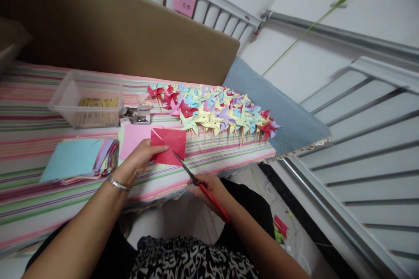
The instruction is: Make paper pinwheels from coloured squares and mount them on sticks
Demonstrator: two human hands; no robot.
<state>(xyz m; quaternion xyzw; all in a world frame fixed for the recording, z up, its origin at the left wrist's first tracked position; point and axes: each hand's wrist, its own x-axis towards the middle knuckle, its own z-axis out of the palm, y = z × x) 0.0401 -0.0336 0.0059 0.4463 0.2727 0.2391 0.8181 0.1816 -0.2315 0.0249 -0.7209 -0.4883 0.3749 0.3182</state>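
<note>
Pinched between the fingers and thumb of my left hand is a square of red paper, with a slit showing at its upper left corner. My right hand grips red-handled scissors. Their dark blades point up and left, with the tips over the lower right part of the red paper. Whether the blades are parted, I cannot make out. Pink paper lies just behind my left hand. Many finished paper pinwheels on sticks stand grouped beyond the red sheet.
A clear plastic box holds wooden sticks. Small boxes of metal fasteners sit beside it. A stack of coloured paper lies at left on the striped cloth. Cardboard stands behind, and red scraps lie on the floor.
</note>
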